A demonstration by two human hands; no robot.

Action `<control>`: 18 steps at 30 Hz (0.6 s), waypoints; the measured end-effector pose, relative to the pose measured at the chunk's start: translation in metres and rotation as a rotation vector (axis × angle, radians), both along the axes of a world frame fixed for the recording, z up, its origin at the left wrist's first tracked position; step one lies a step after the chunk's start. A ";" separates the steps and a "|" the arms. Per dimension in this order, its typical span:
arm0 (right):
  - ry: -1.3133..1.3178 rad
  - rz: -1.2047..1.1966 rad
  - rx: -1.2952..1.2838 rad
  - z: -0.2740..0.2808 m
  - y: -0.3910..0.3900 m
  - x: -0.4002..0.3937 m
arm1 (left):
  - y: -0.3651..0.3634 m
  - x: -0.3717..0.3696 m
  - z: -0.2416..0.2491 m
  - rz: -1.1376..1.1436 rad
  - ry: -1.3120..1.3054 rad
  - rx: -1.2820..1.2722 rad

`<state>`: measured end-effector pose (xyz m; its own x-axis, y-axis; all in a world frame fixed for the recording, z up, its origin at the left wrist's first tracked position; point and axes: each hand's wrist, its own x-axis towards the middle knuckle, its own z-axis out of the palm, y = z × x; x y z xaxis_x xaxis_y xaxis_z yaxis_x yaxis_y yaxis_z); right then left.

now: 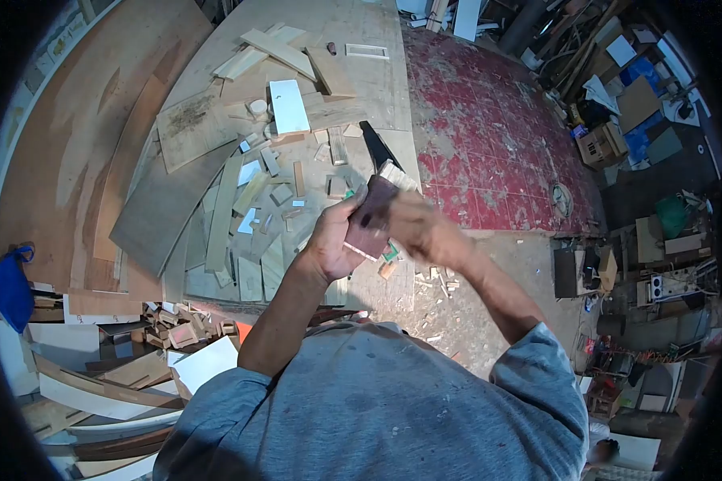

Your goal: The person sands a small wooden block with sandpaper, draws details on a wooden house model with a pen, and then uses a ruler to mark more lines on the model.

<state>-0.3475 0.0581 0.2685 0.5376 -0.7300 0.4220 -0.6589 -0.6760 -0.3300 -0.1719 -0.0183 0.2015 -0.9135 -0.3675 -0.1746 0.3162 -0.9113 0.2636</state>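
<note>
My left hand (pixel 329 240) is wrapped round a dark reddish-brown flat piece (pixel 369 220) with a pale lower edge, held over the table's right side. Over the upper right face of that piece is my right hand (pixel 429 228), smeared by motion, so its fingers do not show clearly. A pale, rough-ended wood piece (pixel 397 176) shows just beyond the brown piece. Behind it a long black strip (pixel 379 146) lies near the table edge. Something green (pixel 391 252) peeks out under my right hand.
Wood offcuts (pixel 277 52) and a white board (pixel 289 107) lie on the worktable (pixel 377 88). A large plywood sheet (pixel 72 144) stands left, above scrap wood (pixel 176 333). Red tiled floor (pixel 489 136) stretches right, towards cardboard boxes (pixel 598 148) and clutter.
</note>
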 end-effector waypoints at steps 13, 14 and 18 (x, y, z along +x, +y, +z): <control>-0.941 -0.572 0.302 -0.027 0.002 0.011 | 0.005 0.003 0.000 0.316 -0.178 -0.116; -1.031 -0.619 0.359 -0.028 0.001 0.026 | 0.007 -0.002 0.001 0.381 -0.157 -0.188; -1.228 -0.736 0.391 -0.038 -0.005 0.049 | 0.014 -0.012 0.003 0.504 -0.240 -0.414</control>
